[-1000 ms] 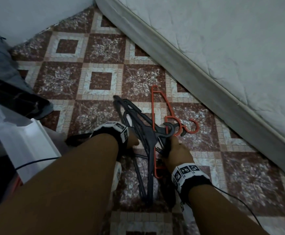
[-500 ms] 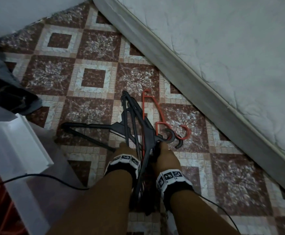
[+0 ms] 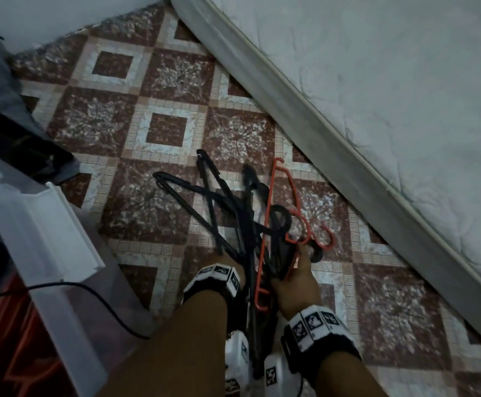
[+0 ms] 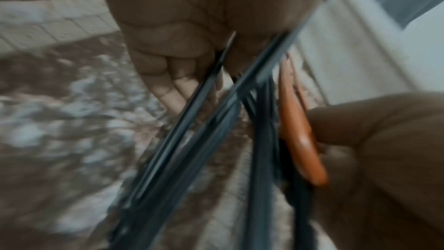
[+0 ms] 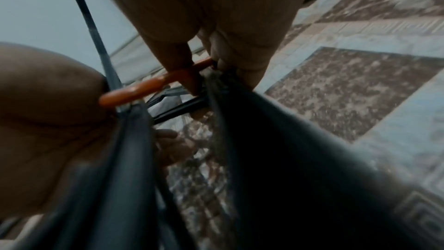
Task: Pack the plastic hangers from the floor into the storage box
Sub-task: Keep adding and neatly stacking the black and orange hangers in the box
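Observation:
A bundle of several black plastic hangers [image 3: 233,207] and one red hanger [image 3: 283,190] fans out over the tiled floor. My left hand [image 3: 229,260] grips the black bars on the left of the bundle, its fingers mostly hidden behind the wristband. My right hand [image 3: 296,267] grips the necks near the hooks, with the red hook just beyond its fingertips. In the left wrist view black bars [image 4: 192,130] run out of my left hand [image 4: 173,75], beside the red hanger [image 4: 298,136]. In the right wrist view my right hand [image 5: 216,48] curls round the red hanger [image 5: 144,86].
The translucent white storage box [image 3: 50,224] stands at the left, with a black cable [image 3: 90,290] across its wall. Dark clothes [image 3: 10,133] lie behind it. A grey mattress [image 3: 376,96] runs diagonally along the right side. Patterned tiles lie between the two.
Both hands have closed in on the bundle. A black hanger that lay out to the left has swung in toward the others, and the hangers now fan out more.

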